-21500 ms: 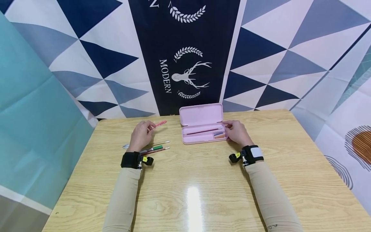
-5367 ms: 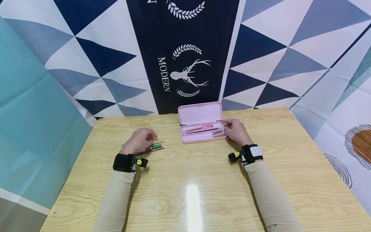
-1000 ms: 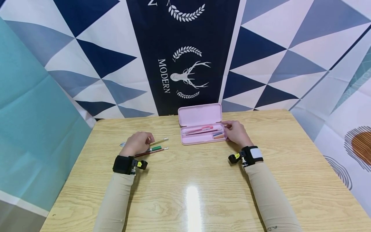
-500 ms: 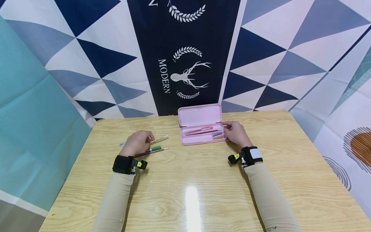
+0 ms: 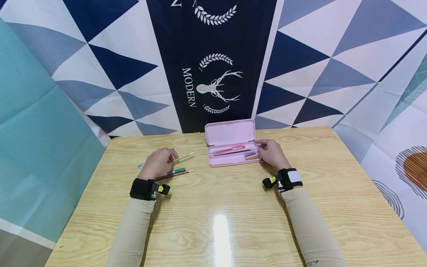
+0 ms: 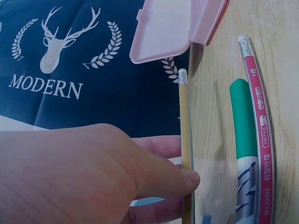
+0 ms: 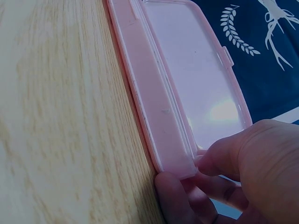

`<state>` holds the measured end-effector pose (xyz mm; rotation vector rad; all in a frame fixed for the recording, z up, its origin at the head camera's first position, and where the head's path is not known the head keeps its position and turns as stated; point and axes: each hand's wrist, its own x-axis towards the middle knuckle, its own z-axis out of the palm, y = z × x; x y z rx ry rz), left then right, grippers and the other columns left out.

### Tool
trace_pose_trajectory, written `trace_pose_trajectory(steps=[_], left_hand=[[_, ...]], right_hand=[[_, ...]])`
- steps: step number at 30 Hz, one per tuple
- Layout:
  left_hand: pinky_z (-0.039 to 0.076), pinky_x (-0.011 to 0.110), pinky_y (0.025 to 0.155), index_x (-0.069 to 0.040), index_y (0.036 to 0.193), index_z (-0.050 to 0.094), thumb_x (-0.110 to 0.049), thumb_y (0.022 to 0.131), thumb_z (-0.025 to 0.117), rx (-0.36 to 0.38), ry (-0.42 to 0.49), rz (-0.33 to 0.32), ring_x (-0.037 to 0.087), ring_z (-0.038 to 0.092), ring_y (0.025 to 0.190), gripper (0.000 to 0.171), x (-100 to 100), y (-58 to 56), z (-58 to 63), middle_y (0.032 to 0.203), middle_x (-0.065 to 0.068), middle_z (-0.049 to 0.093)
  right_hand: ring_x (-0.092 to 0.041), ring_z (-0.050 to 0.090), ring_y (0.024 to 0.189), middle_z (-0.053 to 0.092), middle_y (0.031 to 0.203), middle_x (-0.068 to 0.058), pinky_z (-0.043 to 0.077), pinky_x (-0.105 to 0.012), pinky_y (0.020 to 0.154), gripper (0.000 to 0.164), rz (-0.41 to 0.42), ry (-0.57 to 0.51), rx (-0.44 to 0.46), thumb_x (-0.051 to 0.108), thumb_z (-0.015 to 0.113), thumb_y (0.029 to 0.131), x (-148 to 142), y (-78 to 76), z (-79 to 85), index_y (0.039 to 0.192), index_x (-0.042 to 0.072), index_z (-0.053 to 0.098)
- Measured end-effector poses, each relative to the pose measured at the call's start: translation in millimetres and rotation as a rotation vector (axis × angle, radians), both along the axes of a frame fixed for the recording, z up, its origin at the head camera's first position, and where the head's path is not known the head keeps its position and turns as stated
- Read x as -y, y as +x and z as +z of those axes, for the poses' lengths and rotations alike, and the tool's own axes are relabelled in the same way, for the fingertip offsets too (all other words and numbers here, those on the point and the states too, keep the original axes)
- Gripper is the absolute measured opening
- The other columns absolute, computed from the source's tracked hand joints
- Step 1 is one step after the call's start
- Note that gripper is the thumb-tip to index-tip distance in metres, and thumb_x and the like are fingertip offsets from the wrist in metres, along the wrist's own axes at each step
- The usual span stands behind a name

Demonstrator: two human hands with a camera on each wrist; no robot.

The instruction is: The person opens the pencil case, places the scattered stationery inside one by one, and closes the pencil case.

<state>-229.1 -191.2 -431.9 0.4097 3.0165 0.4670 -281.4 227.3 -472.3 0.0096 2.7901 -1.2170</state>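
My left hand (image 5: 158, 163) pinches a yellow pencil (image 6: 185, 116) between thumb and fingers, its white-tipped eraser end pointing toward the case. Beside that hand a green-capped marker (image 6: 244, 126) and a red pencil (image 6: 262, 144) lie close together on the table. My right hand (image 5: 273, 154) holds the right end of an open pink pencil case (image 5: 230, 133), thumb and fingers on its edge in the right wrist view. Inside the case lie a pink pen (image 5: 238, 147), a dark red pencil (image 5: 227, 152) and small blue and orange pieces (image 5: 251, 156) in a corner compartment.
A silvery pointed thing (image 5: 141, 165) pokes out left of my left hand, mostly hidden. The wooden table (image 5: 207, 200) meets a patterned backdrop (image 5: 213, 66) right behind the case. Bright glare (image 5: 221, 237) crosses the table's front.
The pink pen has gone from my left hand into the case. Within the last second, the yellow pencil's eraser end has risen away from the marker. My right hand stays on the case.
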Motion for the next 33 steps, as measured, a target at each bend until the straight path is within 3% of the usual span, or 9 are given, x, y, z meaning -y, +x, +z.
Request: trace_pose_trajectory(steps=[11, 20, 33], left_hand=[[0.052, 0.04, 0.069, -0.013, 0.108, 0.073, 0.0, 0.086, 0.069, -0.098, 0.028, 0.005, 0.024, 0.062, 0.082, 0.026, -0.9, 0.9, -0.2, 0.097, 0.008, 0.069], [0.049, 0.04, 0.065, -0.013, 0.112, 0.071, 0.006, 0.087, 0.061, -0.185, 0.076, -0.007, 0.024, 0.062, 0.082, 0.034, 0.6, 1.0, 1.5, 0.101, 0.008, 0.067], [0.05, 0.04, 0.065, -0.013, 0.111, 0.071, 0.003, 0.091, 0.061, -0.267, 0.101, 0.012, 0.024, 0.061, 0.082, 0.028, 0.2, 0.5, 1.4, 0.1, 0.008, 0.066]], right_hand=[[-0.015, 0.063, 0.057, 0.065, 0.093, -0.02, 0.054, -0.024, 0.051, 0.04, 0.008, -0.004, -0.003, 0.011, 0.051, 0.098, 0.6, -0.1, 0.5, 0.137, 0.008, 0.06], [-0.015, 0.063, 0.058, 0.065, 0.095, -0.02, 0.054, -0.024, 0.051, 0.04, 0.003, -0.002, 0.002, 0.011, 0.05, 0.099, 0.1, 0.7, 1.4, 0.137, 0.007, 0.06], [-0.015, 0.063, 0.06, 0.066, 0.101, -0.02, 0.054, -0.024, 0.051, 0.041, 0.007, -0.007, -0.004, 0.009, 0.05, 0.098, -0.5, 0.5, 1.2, 0.138, 0.007, 0.06]])
